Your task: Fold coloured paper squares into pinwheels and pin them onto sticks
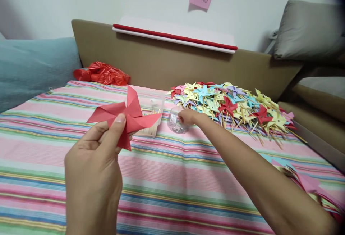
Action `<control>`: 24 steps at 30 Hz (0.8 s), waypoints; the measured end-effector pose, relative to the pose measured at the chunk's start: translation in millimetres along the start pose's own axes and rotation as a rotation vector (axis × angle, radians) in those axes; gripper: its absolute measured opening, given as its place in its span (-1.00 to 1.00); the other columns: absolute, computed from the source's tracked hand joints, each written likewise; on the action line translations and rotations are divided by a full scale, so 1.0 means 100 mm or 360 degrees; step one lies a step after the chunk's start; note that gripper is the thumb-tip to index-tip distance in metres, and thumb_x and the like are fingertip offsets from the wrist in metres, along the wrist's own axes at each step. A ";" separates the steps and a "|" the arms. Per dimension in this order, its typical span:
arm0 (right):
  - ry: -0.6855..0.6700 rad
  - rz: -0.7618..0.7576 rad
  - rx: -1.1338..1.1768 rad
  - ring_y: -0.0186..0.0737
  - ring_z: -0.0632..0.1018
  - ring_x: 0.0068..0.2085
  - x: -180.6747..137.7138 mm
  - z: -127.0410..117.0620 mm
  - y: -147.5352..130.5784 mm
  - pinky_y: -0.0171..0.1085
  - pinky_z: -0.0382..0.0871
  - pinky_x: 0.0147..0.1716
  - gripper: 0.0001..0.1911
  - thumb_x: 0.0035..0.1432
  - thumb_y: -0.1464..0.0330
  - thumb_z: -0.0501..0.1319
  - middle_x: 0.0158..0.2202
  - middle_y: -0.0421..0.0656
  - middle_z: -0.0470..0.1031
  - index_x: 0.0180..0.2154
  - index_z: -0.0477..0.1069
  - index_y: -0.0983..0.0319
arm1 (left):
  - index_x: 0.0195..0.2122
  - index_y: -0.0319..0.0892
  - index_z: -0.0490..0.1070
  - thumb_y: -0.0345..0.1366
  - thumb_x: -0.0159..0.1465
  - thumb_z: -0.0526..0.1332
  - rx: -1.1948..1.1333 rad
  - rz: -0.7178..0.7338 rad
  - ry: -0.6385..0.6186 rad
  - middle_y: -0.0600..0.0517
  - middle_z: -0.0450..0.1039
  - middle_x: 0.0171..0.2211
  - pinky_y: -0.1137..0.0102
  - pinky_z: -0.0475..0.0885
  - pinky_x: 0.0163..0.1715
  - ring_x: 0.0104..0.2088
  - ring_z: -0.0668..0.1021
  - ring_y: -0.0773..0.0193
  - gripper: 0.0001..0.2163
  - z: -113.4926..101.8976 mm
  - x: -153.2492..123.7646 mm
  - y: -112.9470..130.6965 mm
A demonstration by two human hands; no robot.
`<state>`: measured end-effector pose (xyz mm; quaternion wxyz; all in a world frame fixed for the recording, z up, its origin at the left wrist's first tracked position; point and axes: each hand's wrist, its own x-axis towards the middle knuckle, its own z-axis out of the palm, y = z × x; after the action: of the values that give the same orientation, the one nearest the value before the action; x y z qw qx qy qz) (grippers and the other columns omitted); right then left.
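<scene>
My left grip (94, 156) pinches the red paper pinwheel (126, 117); my right grip (188, 116) reaches into a small clear cup (175, 122), fingers' closure unclear.

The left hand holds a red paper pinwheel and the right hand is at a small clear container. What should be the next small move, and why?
Probably the right hand should pick one small piece out of the clear container and bring it to the red pinwheel. The left hand pinches it with no stick, while the pinwheels in the pile have sticks.
</scene>
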<state>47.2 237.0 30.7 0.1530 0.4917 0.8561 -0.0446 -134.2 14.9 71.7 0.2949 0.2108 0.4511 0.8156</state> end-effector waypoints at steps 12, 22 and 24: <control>0.0002 0.0102 -0.0096 -0.16 0.58 -0.10 0.08 0.01 -0.10 -0.10 0.52 -0.09 -0.77 0.34 0.26 0.26 -0.04 -0.08 0.53 -0.06 0.48 0.26 | -0.48 -0.13 0.57 -0.29 0.09 0.51 0.0001 0.0022 0.0044 0.11 0.51 -0.41 0.58 0.46 -0.49 -0.44 0.47 0.42 -0.85 -0.22 0.07 0.11; 0.0493 -0.0034 0.0369 -0.24 0.37 -0.37 -1.37 0.14 0.21 -0.31 0.17 -0.38 -0.92 0.31 0.46 0.06 -0.31 -0.16 0.44 -0.26 0.19 0.17 | -0.46 -0.20 0.58 -0.34 0.02 0.54 -0.0127 -0.0111 -0.0133 0.12 0.49 -0.50 0.59 0.45 -0.48 -0.45 0.52 0.42 -0.84 0.01 -0.10 -0.04; 0.0436 0.0002 0.0434 -0.25 0.36 -0.41 -1.76 0.42 0.30 -0.31 0.15 -0.42 -0.89 0.30 0.45 0.06 -0.36 -0.19 0.43 -0.30 0.16 0.15 | -0.45 -0.22 0.58 -0.32 0.02 0.54 -0.0131 -0.0157 -0.0209 0.11 0.50 -0.49 0.60 0.44 -0.49 -0.46 0.51 0.43 -0.83 0.09 -0.18 -0.07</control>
<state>164.6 97.1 46.6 -0.0331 0.5099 0.8546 -0.0927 -113.4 11.6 68.4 0.3722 0.2290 0.4067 0.8023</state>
